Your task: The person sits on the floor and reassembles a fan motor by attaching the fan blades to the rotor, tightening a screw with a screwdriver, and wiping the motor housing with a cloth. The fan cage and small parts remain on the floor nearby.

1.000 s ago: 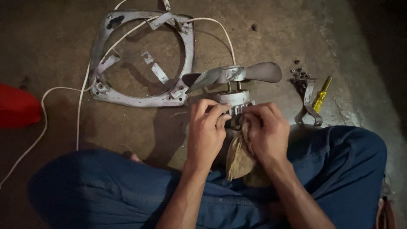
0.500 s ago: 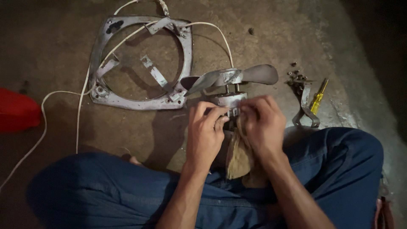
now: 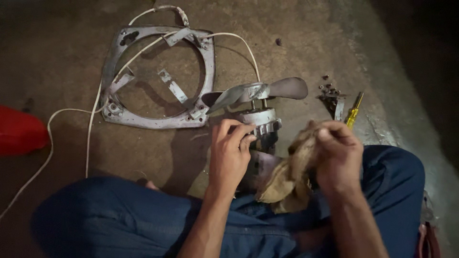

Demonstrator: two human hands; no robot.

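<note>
The left hand (image 3: 229, 153) has its grip closed on the fan motor (image 3: 260, 125), which stands between the person's knees on the floor (image 3: 296, 38) with its blades (image 3: 260, 91) on top. The right hand (image 3: 337, 155), just beside it, grips a brown rag (image 3: 287, 179); the fan frame (image 3: 160, 76) lies nearby.

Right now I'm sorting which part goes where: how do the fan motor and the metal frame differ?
The fan motor sits by the person's lap, gripped by the left hand; the metal frame lies flat on the floor, touched by no hand. The motor is compact, with blades on it; the frame is a wide open ring. A white cord crosses the frame and appears to run on toward the motor. Both look grey and worn.
</note>
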